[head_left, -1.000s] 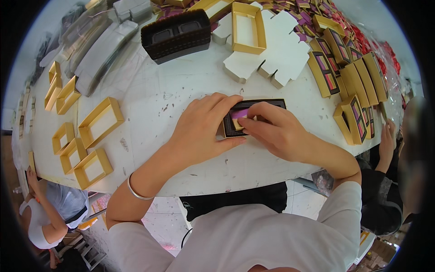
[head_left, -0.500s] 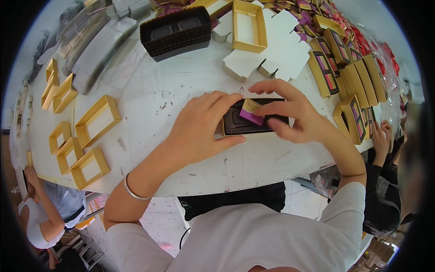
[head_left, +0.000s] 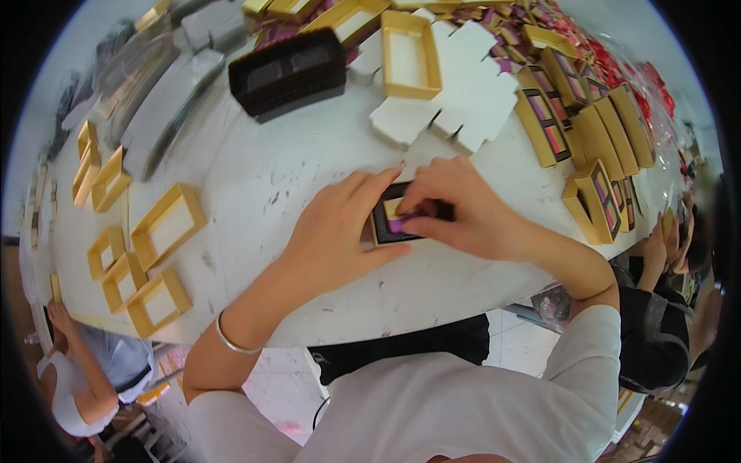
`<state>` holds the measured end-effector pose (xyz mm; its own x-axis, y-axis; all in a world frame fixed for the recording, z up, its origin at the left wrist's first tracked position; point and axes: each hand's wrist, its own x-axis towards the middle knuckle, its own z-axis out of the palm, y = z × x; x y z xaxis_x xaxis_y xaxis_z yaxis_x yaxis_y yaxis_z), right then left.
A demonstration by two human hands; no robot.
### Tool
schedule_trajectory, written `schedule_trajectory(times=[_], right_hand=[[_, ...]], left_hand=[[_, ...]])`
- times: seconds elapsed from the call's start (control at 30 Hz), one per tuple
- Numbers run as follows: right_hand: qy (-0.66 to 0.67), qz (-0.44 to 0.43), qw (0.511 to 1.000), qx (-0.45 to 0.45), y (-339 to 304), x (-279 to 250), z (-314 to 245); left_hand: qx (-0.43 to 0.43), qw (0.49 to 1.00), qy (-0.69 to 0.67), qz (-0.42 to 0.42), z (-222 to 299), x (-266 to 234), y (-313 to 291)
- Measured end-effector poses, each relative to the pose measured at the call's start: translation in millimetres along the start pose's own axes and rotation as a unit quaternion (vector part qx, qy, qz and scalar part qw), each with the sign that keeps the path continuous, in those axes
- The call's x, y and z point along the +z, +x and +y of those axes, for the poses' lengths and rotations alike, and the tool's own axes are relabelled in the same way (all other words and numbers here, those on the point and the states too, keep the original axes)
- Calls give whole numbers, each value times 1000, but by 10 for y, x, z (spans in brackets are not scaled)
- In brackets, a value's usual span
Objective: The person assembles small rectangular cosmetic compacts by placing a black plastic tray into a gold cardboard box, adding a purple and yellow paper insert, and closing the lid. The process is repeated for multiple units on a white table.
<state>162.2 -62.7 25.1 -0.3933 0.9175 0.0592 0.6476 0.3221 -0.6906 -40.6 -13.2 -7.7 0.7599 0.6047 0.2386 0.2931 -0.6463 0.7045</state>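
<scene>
A shallow gold box with a black plastic tray (head_left: 380, 234) inside lies on the table in front of me. My left hand (head_left: 328, 220) grips its left end, fingers along the far side and thumb along the near side. Over the tray, my right hand (head_left: 467, 212) pinches a small gold-and-purple packet (head_left: 396, 225). The packet sits in the tray's left part. My right fingers hide some of it and much of the tray's right part.
Empty gold boxes (head_left: 166, 224) stand at the left. Stacked black trays (head_left: 289, 73), white card pieces (head_left: 471, 85) and another gold box (head_left: 412, 55) lie beyond my hands. Filled boxes (head_left: 544, 127) are grouped at the right. Other people's hands (head_left: 665, 239) show at both sides.
My right fingers have closed around the packet, which has shifted left within the tray. My left hand stays at the box's left end. The whole view has shifted slightly.
</scene>
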Motion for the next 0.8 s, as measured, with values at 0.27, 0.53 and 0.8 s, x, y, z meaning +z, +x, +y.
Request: schedule_trajectory(times=[0.27,0.53,0.8], right_hand=[[58,-13,997,-41,134,-80,116],[-299,467,828,84,480,-2019,1842],[-449,357,779,253,710,-2612,2759]], left_hand=[[-2,1000,5,-2,23,-19,21],[-24,999,3,-32,81,-48,73],[-22,999,0,-44,72,-79,80]])
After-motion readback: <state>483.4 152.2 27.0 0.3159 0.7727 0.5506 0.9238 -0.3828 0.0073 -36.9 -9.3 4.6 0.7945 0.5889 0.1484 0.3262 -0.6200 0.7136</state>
